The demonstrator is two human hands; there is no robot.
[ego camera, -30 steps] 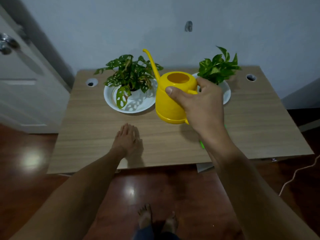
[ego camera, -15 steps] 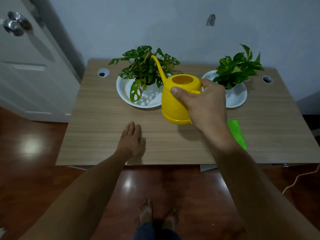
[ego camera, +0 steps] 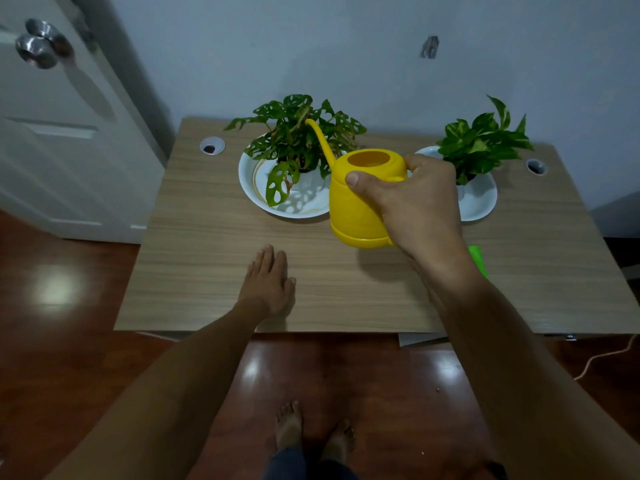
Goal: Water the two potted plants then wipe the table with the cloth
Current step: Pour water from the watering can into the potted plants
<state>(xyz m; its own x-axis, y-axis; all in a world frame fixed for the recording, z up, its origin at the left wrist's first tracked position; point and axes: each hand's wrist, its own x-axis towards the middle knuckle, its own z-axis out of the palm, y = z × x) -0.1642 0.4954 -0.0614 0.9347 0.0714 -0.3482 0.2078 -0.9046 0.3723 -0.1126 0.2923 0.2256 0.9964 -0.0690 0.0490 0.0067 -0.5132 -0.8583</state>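
Observation:
My right hand [ego camera: 417, 202] grips the handle of a yellow watering can [ego camera: 356, 202], held just above the wooden table [ego camera: 207, 258]. Its thin spout reaches up into the leaves of the left plant [ego camera: 298, 140], which stands in a white dish [ego camera: 298, 202]. The right plant [ego camera: 481, 140] stands in a smaller white dish [ego camera: 481, 202] behind my right hand. A green cloth [ego camera: 478, 259] shows partly beside my right forearm. My left hand [ego camera: 268, 282] lies flat on the table near its front edge, fingers together, holding nothing.
Two round cable holes [ego camera: 212, 146] [ego camera: 536, 167] sit at the table's back corners. A white door [ego camera: 52, 116] with a metal knob stands at the left. The wall is right behind the table. My bare feet [ego camera: 311, 431] stand on a glossy brown floor.
The view has turned left, so the table and plants sit further right in the frame. The can stays in my right hand with its spout at the left plant. My left hand has not moved.

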